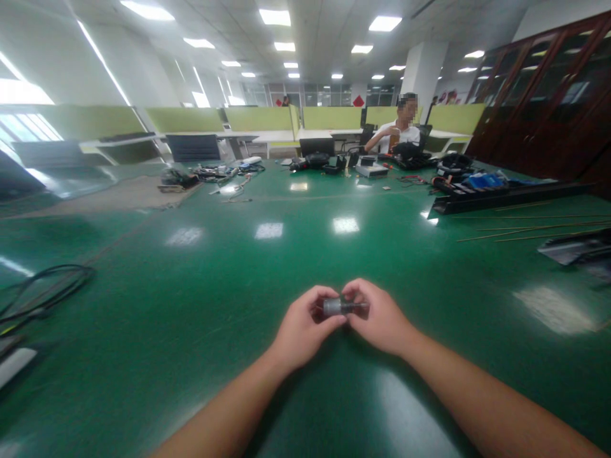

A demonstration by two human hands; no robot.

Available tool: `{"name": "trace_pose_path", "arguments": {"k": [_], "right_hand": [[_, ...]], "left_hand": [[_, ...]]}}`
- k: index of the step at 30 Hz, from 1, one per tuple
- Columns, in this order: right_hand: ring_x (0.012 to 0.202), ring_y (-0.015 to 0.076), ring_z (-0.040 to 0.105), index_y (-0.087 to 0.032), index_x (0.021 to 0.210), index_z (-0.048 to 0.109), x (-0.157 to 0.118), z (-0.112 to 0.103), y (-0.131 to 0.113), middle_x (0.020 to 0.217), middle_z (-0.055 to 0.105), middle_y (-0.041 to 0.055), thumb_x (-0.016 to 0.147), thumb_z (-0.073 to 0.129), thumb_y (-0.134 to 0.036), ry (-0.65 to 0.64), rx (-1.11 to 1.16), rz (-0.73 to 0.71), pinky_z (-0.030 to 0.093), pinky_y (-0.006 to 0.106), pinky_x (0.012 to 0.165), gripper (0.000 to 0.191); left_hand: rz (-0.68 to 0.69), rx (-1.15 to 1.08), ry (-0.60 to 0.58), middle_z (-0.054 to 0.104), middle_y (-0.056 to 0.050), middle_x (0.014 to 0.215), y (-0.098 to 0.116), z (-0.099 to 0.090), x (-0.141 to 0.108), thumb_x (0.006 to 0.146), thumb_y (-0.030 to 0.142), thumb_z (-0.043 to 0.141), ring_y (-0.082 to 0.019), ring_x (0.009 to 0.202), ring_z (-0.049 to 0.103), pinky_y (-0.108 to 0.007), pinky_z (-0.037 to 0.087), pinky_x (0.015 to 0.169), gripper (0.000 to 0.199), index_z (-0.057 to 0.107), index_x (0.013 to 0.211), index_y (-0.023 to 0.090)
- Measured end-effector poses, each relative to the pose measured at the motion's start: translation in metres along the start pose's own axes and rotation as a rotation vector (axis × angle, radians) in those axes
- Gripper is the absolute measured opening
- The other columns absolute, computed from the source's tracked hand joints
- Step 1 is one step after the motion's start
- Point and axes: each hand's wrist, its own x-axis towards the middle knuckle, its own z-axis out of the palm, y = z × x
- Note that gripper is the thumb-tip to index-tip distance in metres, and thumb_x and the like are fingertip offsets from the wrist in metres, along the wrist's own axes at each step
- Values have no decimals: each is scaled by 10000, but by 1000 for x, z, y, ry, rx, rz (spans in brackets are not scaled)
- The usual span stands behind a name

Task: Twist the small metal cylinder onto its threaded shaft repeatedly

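Observation:
A small grey metal cylinder (333,306) with a darker, narrower part at its right lies between my two hands, above the green table (229,254). My left hand (304,324) is curled round its left, wider end, thumb below and fingers above. My right hand (377,317) grips the dark, thin end on the right, its fingers bent and its thumb underneath. The thumbs of both hands nearly meet below the middle of the cylinder.
Black cables (52,273) lie at the left edge. Tools and wires (219,172) lie at the far left, a grey box (371,168) at the far middle. A long black rail (506,196) and thin rods (534,228) are on the right. A person (403,130) sits beyond the table.

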Motion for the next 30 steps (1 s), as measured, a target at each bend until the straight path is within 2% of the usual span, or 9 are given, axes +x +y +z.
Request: {"name": "trace_pose_path", "arguments": {"k": [11, 17, 30], "right_hand": [[795, 167, 634, -194, 910, 670, -2, -3, -8, 876, 680, 27, 735, 628, -86, 46, -36, -85, 504, 267, 725, 210], [781, 170, 648, -191, 908, 686, -1, -5, -9, 882, 698, 34, 722, 658, -104, 76, -30, -86, 516, 270, 714, 207], [719, 162, 660, -177, 828, 727, 0, -9, -10, 791, 719, 30, 724, 676, -98, 54, -59, -149, 493, 245, 660, 140]], "left_hand": [[6, -14, 3, 674, -49, 955, -2, 0, 1, 758, 272, 754, -195, 868, 637, -291, 498, 786, 287, 633, 999, 174], [5, 1, 8, 677, -42, 952, -1, 0, 0, 763, 272, 760, -189, 859, 636, -285, 492, 776, 280, 639, 997, 178], [10, 23, 50, 687, -42, 938, -2, 1, 0, 751, 298, 779, -193, 854, 643, -289, 489, 773, 292, 660, 986, 173]]}}
